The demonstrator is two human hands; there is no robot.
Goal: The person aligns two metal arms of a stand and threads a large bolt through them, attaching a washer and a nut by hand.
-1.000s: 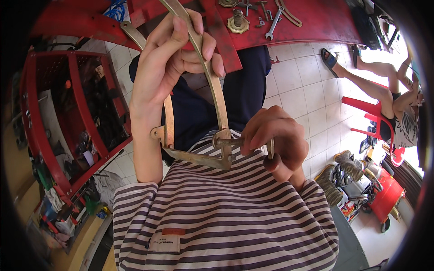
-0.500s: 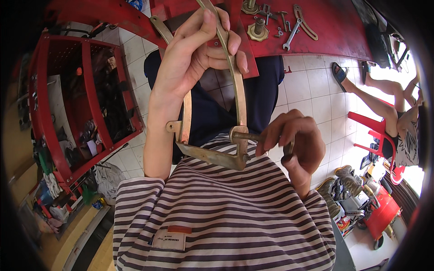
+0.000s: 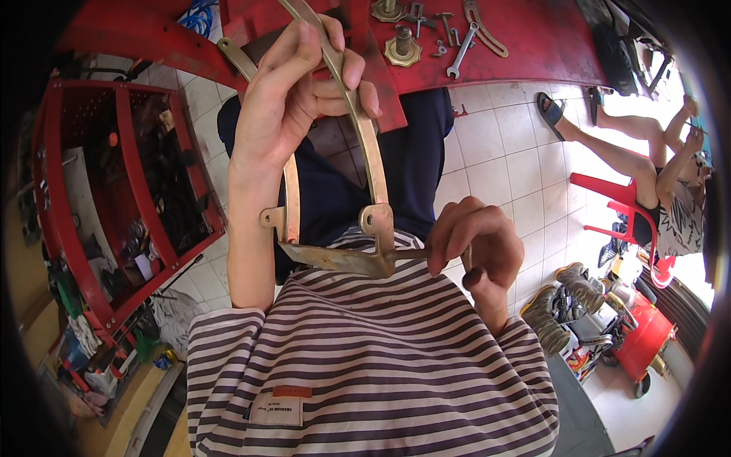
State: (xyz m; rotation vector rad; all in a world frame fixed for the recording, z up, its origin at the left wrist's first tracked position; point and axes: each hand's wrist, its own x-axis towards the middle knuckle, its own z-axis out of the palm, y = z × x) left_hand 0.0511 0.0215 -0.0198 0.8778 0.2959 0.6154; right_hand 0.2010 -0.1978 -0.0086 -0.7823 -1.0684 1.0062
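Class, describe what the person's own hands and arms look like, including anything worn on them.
The left hand and right hand have no visible gloves or rings. Both forearms are bare, with no watch in sight. The sleeves, striped pale and dark purplish-grey, match the shirt and end near the elbows.

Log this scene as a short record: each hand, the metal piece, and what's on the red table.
Left hand: curled around one curved arm of the metal bracket
Right hand: holding a bolt at the bracket's corner; insertion depth unclear
Bracket shape: two curved arms joined by a crosspiece
Red table: wrench, slotted curved plate, scalloped brass-coloured fitting
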